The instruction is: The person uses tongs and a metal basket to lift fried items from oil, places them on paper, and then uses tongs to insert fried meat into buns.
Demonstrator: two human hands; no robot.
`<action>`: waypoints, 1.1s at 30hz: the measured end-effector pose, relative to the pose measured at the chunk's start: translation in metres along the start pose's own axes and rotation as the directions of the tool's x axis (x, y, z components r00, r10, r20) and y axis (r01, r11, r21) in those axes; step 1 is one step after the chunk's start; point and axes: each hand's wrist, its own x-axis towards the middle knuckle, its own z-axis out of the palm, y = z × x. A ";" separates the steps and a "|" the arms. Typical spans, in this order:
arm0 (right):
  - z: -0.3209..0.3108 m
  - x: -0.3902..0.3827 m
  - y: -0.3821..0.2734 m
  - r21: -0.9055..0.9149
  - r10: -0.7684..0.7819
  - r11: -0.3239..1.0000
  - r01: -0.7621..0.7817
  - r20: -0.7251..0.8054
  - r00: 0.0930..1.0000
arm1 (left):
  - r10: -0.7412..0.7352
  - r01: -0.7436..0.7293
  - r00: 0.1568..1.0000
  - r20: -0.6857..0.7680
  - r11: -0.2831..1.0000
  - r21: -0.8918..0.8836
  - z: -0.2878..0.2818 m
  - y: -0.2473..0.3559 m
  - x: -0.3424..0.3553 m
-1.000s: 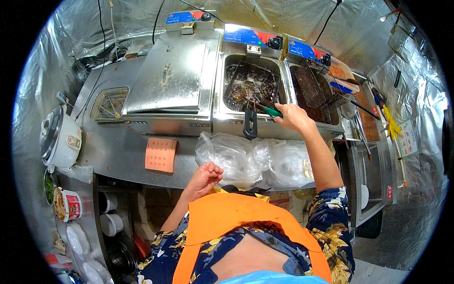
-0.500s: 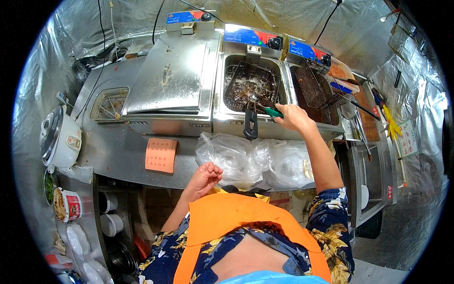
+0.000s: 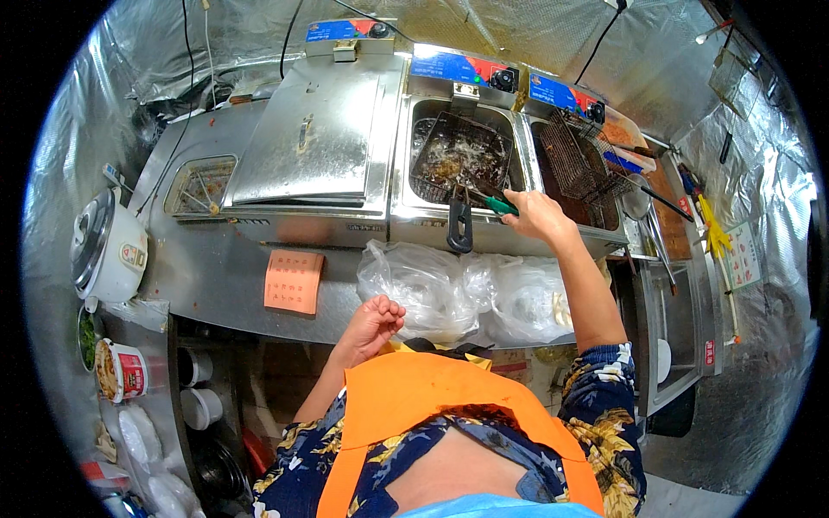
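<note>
Bubbling dark oil with browned food fills a wire frying basket (image 3: 466,148) in the middle deep fryer (image 3: 402,164). The basket's black handle (image 3: 460,226) juts over the fryer's front edge. My right hand (image 3: 539,216) grips a green-handled tool (image 3: 499,205) beside this handle. The tool's dark end slants down into the basket, and its kind cannot be made out. My left hand (image 3: 375,323) is held in front of my orange apron (image 3: 423,384), near the counter's front edge. Its fingers are curled into a loose fist, with nothing visible in them.
Clear plastic bags (image 3: 423,289) lie on the counter before the fryer, right of an orange paper pad (image 3: 293,282). A metal lid (image 3: 306,138) covers the left fryer. Another wire basket (image 3: 570,160) rests over the right fryer. A white rice cooker (image 3: 121,255) stands far left.
The bubbles and food in the oil look slightly different, and the black basket handle has shifted a little. Both of my hands keep nearly the same place.
</note>
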 end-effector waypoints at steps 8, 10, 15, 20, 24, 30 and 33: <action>-0.004 -0.002 -0.005 -0.007 0.018 1.000 -0.017 0.012 1.000 | 0.005 -0.005 1.000 -0.002 1.000 0.009 -0.001 0.001 -0.001; -0.005 -0.002 -0.005 -0.011 0.017 1.000 -0.017 0.017 1.000 | 0.007 -0.007 1.000 0.000 1.000 0.010 -0.002 0.000 -0.001; -0.006 -0.002 -0.005 -0.021 0.013 1.000 -0.013 0.015 1.000 | 0.004 -0.004 1.000 -0.004 1.000 0.010 -0.003 -0.001 0.000; 0.003 -0.001 0.001 0.001 -0.033 0.999 0.033 -0.041 0.999 | -0.030 0.028 0.998 0.061 0.999 0.033 0.006 0.000 0.006; 0.006 0.001 0.005 0.008 -0.042 0.999 0.043 -0.050 0.998 | -0.033 0.040 0.993 0.117 0.997 -0.060 0.043 0.012 0.012; 0.010 0.004 0.008 -0.007 -0.074 0.997 0.074 -0.071 0.995 | -0.054 0.088 0.911 0.409 0.994 -0.065 0.116 0.050 0.032; 0.011 0.006 0.012 -0.018 -0.057 0.998 0.056 -0.049 0.997 | -0.140 0.161 0.925 0.352 0.986 -0.031 0.150 0.060 0.045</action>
